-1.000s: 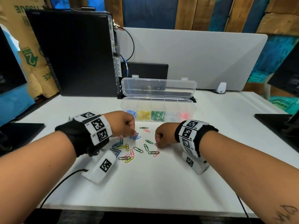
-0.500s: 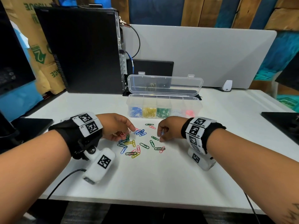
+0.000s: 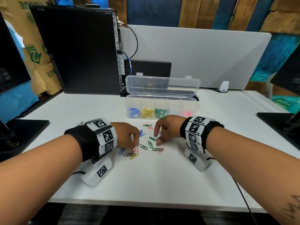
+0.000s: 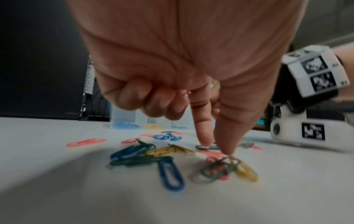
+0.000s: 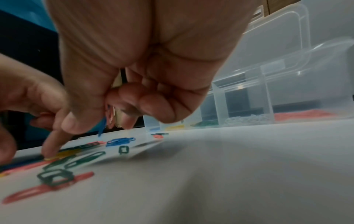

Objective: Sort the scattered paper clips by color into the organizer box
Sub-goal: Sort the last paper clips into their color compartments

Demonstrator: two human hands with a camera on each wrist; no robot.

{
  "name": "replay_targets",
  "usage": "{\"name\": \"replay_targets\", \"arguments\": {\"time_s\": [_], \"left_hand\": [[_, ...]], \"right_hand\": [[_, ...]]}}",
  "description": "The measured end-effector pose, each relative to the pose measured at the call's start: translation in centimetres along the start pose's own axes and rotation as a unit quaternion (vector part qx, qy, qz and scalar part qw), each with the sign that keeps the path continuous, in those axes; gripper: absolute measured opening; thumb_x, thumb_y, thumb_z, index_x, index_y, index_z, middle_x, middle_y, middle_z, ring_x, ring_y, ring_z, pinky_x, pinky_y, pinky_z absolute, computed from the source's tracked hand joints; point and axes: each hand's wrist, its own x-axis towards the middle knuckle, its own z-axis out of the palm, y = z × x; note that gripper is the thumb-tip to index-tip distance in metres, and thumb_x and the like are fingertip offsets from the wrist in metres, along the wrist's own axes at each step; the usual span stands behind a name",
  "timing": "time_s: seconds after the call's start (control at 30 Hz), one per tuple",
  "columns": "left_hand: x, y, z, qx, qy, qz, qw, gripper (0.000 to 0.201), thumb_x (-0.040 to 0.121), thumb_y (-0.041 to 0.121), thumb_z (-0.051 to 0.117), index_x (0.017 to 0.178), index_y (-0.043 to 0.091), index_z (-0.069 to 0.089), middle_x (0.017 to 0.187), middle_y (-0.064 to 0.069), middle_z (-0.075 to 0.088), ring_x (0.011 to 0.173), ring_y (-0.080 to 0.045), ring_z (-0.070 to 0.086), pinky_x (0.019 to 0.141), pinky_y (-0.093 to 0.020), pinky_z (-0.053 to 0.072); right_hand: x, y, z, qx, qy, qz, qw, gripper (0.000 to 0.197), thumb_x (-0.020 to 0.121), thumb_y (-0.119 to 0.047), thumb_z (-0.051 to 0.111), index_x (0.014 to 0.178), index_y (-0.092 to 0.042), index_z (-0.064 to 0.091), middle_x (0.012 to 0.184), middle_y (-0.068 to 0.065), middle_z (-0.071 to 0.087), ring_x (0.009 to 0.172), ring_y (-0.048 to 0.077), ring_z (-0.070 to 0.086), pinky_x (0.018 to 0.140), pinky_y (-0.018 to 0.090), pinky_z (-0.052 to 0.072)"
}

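White desk (image 3: 162,179); left hand (image 3: 128,135) curled round pink clip (image 4: 184,92), right hand (image 3: 167,127) pinching blue clip (image 5: 102,126) over scattered clips (image 3: 142,146).

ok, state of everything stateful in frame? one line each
organizer box: lid open, compartments part-filled by color
loose paper clips: scattered on the table, unsorted
left hand: pink clip tucked in curled fingers, index and thumb down on the pile
right hand: holds blue clip

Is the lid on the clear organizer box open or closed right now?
Open. The lid stands raised behind the organizer box, leaving the compartments uncovered on top.
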Motion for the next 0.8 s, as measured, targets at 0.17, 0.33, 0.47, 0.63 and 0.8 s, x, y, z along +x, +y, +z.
{"name": "replay_targets", "arguments": {"time_s": [0.17,0.33,0.47,0.63,0.8], "left_hand": [[0.2,0.6,0.5,0.055,-0.001,0.032,0.998,0.011,0.078,0.035,0.066,0.084,0.035,0.058,0.102,0.009,0.066,0.091,-0.011,0.058,0.076,-0.021,0.044],[1.0,0.8,0.8,0.067,-0.022,0.042,0.997,0.014,0.079,0.025,0.061,0.069,0.029,0.052,0.095,0.006,0.068,0.084,-0.013,0.06,0.076,-0.024,0.047],[1.5,1.0,1.1,0.08,-0.011,0.049,0.995,0.024,0.084,0.025,0.058,0.063,0.027,0.045,0.076,0.009,0.057,0.077,-0.01,0.051,0.058,-0.016,0.037],[1.4,0.0,0.3,0.008,0.022,0.033,0.999,0.024,0.084,0.023,0.055,0.063,0.023,0.044,0.069,0.008,0.054,0.068,-0.008,0.047,0.058,-0.018,0.036],[1.0,-1.5,-1.6,-0.197,-0.012,-0.007,0.98,0.03,0.082,0.012,0.063,0.057,0.019,0.05,0.053,0.005,0.053,0.056,-0.012,0.045,0.06,-0.022,0.039]], "right_hand": [[-0.1,-0.5,-0.4,0.01,-0.009,-0.001,1.0,0.033,0.073,-0.037,0.078,0.102,-0.024,0.069,0.064,-0.011,0.051,0.056,0.004,0.045,0.055,0.018,0.037],[0.0,-0.6,-1.0,0.033,-0.031,0.013,0.999,0.028,0.074,-0.037,0.077,0.099,-0.026,0.071,0.06,-0.011,0.053,0.053,0.007,0.046,0.058,0.019,0.039],[0.0,-0.7,-1.0,0.062,-0.044,0.028,0.997,0.021,0.079,-0.032,0.073,0.099,-0.024,0.071,0.059,-0.01,0.052,0.052,0.007,0.045,0.057,0.017,0.039],[0.4,-0.3,-1.1,0.058,-0.043,0.072,0.995,0.02,0.084,-0.027,0.067,0.1,-0.018,0.075,0.076,-0.002,0.061,0.061,0.011,0.05,0.063,0.019,0.044],[0.9,0.4,-1.4,0.122,-0.037,0.097,0.987,0.015,0.084,-0.024,0.068,0.093,-0.013,0.073,0.067,0.002,0.055,0.069,0.018,0.05,0.069,0.025,0.05]]}}
